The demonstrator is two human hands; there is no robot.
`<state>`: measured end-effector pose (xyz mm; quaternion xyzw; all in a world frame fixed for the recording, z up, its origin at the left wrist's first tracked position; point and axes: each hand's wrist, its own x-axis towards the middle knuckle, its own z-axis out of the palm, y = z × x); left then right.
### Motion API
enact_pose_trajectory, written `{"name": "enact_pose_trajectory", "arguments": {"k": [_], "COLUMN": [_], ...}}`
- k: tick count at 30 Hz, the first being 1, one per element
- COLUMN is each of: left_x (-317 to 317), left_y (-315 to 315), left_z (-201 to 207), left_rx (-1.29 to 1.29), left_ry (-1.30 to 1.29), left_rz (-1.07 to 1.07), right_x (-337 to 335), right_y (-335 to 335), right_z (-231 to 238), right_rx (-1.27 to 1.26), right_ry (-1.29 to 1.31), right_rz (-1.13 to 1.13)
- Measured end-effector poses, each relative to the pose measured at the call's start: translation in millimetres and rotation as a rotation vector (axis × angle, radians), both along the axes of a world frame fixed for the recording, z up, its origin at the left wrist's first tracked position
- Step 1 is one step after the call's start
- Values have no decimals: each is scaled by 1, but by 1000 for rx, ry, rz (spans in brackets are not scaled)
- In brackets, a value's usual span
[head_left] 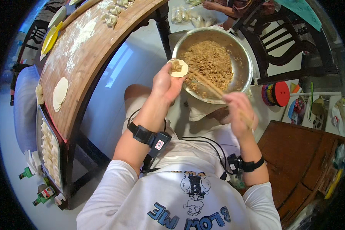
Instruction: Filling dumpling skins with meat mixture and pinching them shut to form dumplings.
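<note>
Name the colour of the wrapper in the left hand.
The wrapper is pale cream; head view.

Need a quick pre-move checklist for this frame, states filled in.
1. Left hand holds round white dough wrapper: ok.
2. Brown minced filling on wrapper: ok.
3. Wrapper edge clean all round: cannot tell, partly hidden.
4. Right hand grips long wooden chopsticks: ok.
5. Chopstick tips clear of wrapper: cannot tell, they end close to its edge.
6. Brown filling heap in round silver metal bowl: ok.
</note>
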<state>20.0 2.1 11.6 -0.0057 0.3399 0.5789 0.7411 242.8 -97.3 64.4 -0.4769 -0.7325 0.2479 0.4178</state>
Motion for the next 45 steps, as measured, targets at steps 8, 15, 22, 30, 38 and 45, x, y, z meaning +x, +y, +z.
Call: {"name": "enact_pose_trajectory", "arguments": {"k": [8,15,22,30,38,45], "left_x": [-20,-19,-26,1,17,20], "left_y": [-29,-43,-45,-35,-52,-65], "left_z": [-14,-15,-23,13,44,66], "left_rx": [-73,-120,-120,36,73,67], "left_ry": [15,61,83,-70,-214,-206], "left_rz": [12,-9,23,-82,-138,-141], "right_x": [-7,-23,-15,12,35,34], "right_y": [52,68,69,3,-28,-28], "right_z": [-86,-104,-111,-21,10,13], "right_rx": [-398,-467,-633,-417,-372,-317], "right_ry": [182,248,891,1068,886,983], "right_rz": [-105,-140,-207,-69,-49,-21]}}
